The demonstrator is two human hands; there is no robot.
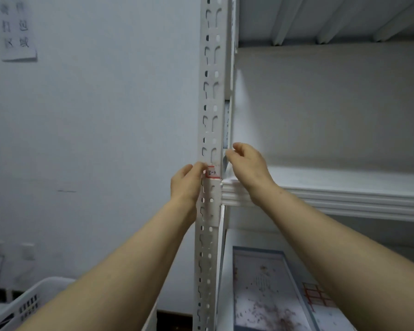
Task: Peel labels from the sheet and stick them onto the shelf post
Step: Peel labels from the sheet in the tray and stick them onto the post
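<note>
The label (212, 173) is on the front of the shelf post (210, 91), just above the spot where the shelf board (320, 194) meets the post. It is a small white sticker with a red edge and some writing on it.

It is likely very light, thin and floppy, with a sticky back. It can bend, wrinkle or stick to your skin. Hold it only by its ends, with your fingertips, and rub it flat from one side to the other.

Your left hand (185, 185) is on the left side of the post. Its bent fingers (202, 166) hold the label's left end against the post.

Your right hand (247, 164) is on the right side of the post, a little higher. Its thumb and fingers are curled close together next to a pale strip (225, 160) at the post's right edge. You cannot tell if they pinch it or only touch it.

The two hands are apart, with the post between them.
</note>
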